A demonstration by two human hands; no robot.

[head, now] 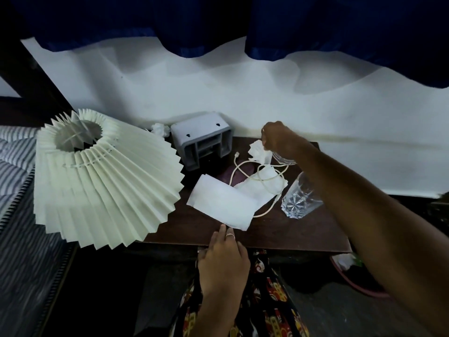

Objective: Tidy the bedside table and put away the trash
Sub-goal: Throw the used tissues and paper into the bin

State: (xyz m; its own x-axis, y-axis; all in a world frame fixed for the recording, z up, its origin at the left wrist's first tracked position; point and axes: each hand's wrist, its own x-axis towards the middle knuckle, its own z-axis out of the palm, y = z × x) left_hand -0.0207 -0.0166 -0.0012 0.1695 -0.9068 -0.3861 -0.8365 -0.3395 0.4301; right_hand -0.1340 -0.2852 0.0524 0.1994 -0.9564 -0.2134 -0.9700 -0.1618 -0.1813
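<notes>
The lampshade [102, 176], pleated and tilted, overhangs the left end of the table [291, 229] and hides that corner; the lamp base is not visible. The table is dark wood and stands against the white wall, with a striped bed [19, 215] to its left.

A grey rack [202, 141] lies at the back against the wall. Its open compartments face forward, which suggests it has been tipped or laid on its side.

A flat white paper [222, 207] lies near the front edge, partly over a crumpled tissue [261, 186]. A white cable [263, 177] loops across both, so the cable is probably best lifted clear before the tissue is pulled.

A cut glass [300, 198] stands at the right, partly behind the forearm. A second glass under the right hand is mostly hidden.

The right hand [279, 137] is closed on a tissue wad [260, 150], raised above the back of the table, apparently to carry it off as trash. The left hand [223, 261] is loosely spread and holds nothing; its fingertips [222, 228] reach the paper's near edge, likely to pin or take it.

Another wad [160, 128] lies behind the rack's left side. A bin [349, 280] on the floor at right already holds white scraps.
</notes>
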